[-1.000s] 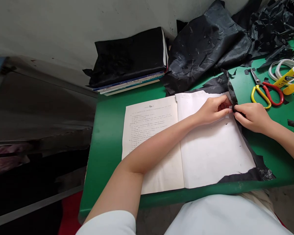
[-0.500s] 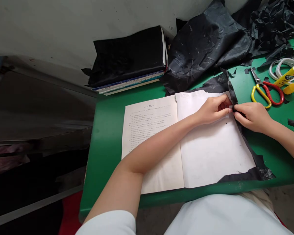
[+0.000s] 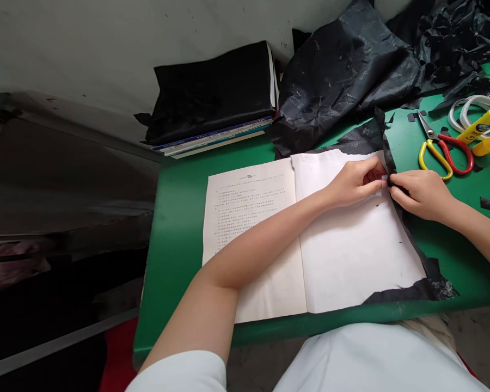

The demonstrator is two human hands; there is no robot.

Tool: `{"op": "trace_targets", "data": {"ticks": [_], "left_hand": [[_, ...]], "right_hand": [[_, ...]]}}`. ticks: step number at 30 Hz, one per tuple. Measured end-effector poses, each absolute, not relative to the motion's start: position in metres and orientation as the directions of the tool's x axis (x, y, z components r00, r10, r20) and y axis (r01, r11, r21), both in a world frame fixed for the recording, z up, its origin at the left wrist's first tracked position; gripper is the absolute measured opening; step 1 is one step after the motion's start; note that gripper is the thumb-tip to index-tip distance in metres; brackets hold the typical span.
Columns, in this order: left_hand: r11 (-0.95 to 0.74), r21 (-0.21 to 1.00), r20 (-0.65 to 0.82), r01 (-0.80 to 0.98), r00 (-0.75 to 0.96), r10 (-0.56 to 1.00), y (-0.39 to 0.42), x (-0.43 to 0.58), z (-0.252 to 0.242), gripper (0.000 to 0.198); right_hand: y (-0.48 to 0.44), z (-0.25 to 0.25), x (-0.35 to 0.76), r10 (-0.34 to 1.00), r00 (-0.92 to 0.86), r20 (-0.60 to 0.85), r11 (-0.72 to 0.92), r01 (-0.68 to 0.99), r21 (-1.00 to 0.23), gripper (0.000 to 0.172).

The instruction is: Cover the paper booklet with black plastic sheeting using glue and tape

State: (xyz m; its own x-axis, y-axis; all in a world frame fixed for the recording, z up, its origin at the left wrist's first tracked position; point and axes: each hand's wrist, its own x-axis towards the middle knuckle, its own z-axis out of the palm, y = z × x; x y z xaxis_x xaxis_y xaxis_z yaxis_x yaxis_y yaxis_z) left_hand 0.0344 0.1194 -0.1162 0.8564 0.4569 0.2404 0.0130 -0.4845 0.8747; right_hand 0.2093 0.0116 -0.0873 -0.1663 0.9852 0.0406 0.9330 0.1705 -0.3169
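Observation:
An open book (image 3: 261,228) lies flat on the green table (image 3: 179,218), printed page on the left, blank white inside cover on the right. A black paper sheet (image 3: 416,291) lies under the cover and sticks out along its right and bottom edges. My left hand (image 3: 357,181) rests curled on the cover's upper right edge, fingertips pressing the black strip (image 3: 389,158) there. My right hand (image 3: 418,193) pinches the same black strip from the right, touching my left fingertips.
Red and yellow scissors (image 3: 443,152) lie to the right, with a yellow glue stick (image 3: 479,128) and white tape rolls (image 3: 471,106) beyond. Crumpled black paper (image 3: 347,71) is heaped at the back. A stack of books under a black cover (image 3: 214,100) sits against the wall.

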Motion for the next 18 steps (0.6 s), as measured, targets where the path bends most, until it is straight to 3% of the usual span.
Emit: {"op": "trace_targets", "data": {"ticks": [18], "left_hand": [[-0.455,0.889,0.198,0.041,0.863,0.465,0.1195,0.0346,-0.1154,0.028]], "right_hand": [[0.0123,-0.0866,0.2096,0.985,-0.17,0.02,0.167,0.938,-0.305,0.025]]}}
